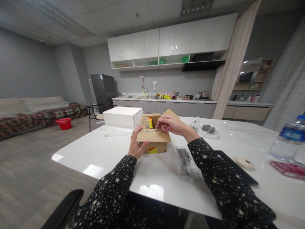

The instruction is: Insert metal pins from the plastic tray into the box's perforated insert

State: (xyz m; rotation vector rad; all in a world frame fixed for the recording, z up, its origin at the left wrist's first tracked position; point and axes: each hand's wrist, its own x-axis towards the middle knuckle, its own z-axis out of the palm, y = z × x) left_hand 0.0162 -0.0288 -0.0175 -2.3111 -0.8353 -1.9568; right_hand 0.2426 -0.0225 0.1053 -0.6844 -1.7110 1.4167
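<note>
In front of me on the white table stands an open cardboard box (156, 148) with yellow and red tape. Its near flap (152, 136) carries a row of small round metal heads, and more dot its left flap (145, 122). My left hand (137, 143) grips the box's left corner, thumb against the near flap and fingers over the side. Above the near flap, my right hand (170, 124) is closed in a pinch on a small, thin, screw-like metal piece, mostly hidden by the fingers. A clear plastic case (188, 173) of long dark screw-like pieces lies below my right wrist.
Behind the box to the left sits a white box (122, 117). Right of my arm are a black flat item (235, 167), a beige round object (245, 163), a large water bottle (288, 140) and a red packet (287, 169). A white cabled device (207, 129) lies farther back.
</note>
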